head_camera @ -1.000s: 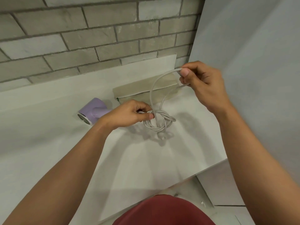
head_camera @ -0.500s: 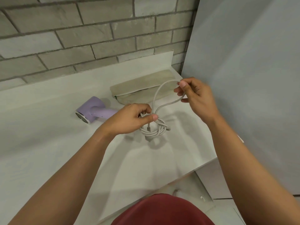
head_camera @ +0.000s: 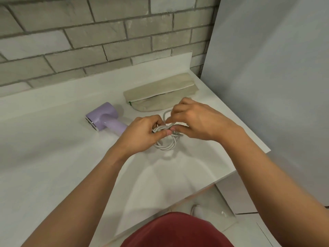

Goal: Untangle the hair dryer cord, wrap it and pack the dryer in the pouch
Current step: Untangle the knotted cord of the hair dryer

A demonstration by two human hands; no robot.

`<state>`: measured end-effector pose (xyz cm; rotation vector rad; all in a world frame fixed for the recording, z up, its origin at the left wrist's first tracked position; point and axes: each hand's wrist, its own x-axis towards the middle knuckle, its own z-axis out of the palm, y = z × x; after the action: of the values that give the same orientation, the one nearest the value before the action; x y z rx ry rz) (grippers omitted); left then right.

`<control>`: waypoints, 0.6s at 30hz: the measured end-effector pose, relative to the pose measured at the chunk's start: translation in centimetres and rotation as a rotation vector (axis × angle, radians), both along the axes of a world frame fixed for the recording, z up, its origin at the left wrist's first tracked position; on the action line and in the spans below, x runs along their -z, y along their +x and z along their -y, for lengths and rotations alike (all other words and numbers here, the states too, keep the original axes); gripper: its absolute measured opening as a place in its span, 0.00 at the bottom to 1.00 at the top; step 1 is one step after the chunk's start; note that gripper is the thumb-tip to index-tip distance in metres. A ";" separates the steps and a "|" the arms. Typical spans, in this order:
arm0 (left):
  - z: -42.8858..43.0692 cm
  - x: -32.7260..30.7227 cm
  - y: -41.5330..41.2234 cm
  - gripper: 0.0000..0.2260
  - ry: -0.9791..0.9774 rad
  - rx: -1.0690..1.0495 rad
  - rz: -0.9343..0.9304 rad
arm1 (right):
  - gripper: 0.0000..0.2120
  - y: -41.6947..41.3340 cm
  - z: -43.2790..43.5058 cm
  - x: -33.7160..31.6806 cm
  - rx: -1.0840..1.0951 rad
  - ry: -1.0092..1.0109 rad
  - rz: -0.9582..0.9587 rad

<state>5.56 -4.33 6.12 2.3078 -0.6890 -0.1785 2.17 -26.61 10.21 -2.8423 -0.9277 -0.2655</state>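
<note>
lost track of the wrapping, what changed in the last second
The right hand brought its loop of cord down and left to the coil in the left hand, so the loop is now small. Both hands still grip the cord. Dryer and pouch have not moved.

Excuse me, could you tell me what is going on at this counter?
A person holds a pale grey cord in both hands above the white counter. The left hand grips the bundle of coiled loops, and the right hand pinches a loose loop at its top. The lilac plastic hair dryer lies on the counter to the left, and the beige fabric zip pouch lies behind the hands with its zip partly open; the dryer is not packed yet.
</note>
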 end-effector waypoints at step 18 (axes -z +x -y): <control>-0.1 -1.1 -0.6 0.19 0.064 0.112 -0.172 | 0.07 -0.6 2.1 3.3 0.464 1.074 -0.435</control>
<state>4.94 -4.18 7.18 2.2830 -0.7333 -0.4506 1.54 -28.72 6.87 -1.9118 0.0314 -0.1159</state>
